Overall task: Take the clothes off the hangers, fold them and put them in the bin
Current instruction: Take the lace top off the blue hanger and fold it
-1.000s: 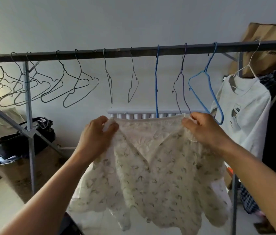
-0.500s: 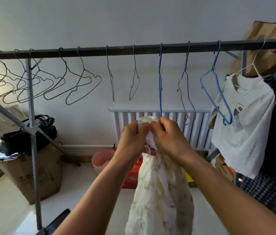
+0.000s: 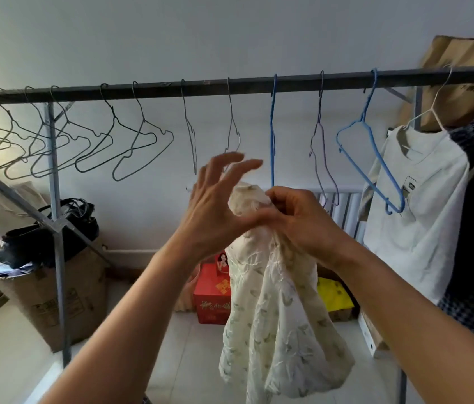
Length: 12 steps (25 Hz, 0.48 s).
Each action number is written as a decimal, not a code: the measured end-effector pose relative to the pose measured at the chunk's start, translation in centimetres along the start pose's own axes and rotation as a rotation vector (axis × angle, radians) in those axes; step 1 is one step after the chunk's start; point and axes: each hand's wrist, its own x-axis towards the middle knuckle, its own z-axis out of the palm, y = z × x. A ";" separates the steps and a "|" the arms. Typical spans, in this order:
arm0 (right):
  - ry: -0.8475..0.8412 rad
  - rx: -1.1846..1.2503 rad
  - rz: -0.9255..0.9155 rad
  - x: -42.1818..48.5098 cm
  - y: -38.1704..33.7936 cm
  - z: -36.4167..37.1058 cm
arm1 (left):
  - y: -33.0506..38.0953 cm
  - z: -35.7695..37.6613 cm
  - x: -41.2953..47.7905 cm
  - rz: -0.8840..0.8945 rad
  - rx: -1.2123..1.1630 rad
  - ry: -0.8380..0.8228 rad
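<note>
floral garment [image 3: 273, 316] is off its hanger and hangs in the air in front of the rail [image 3: 230, 84], gathered lengthwise. right hand [image 3: 297, 223] pinches the bunched top edge. left hand [image 3: 215, 205] is released, fingers spread, just beside that bunch.

risk: the load depends on one pinch point. if the right-hand grip slackens before the left hand takes hold, the thin fabric may slide out and drop to the floor, losing the fold. the raised left fingers are near a wire hanger [image 3: 233, 132] and could snag it. bin not identifiable in this view.
</note>
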 end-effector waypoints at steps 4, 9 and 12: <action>0.021 0.043 -0.086 0.2 -0.3 0.0 | -0.2 -0.4 1.8 -0.103 -0.303 -0.262; 0.195 0.086 -0.072 -0.8 1.4 0.5 | -0.6 0.0 2.4 -0.093 -0.303 -0.265; 0.350 -0.131 -0.129 -2.9 3.4 0.9 | -1.3 -0.7 1.9 -0.071 -0.333 -0.222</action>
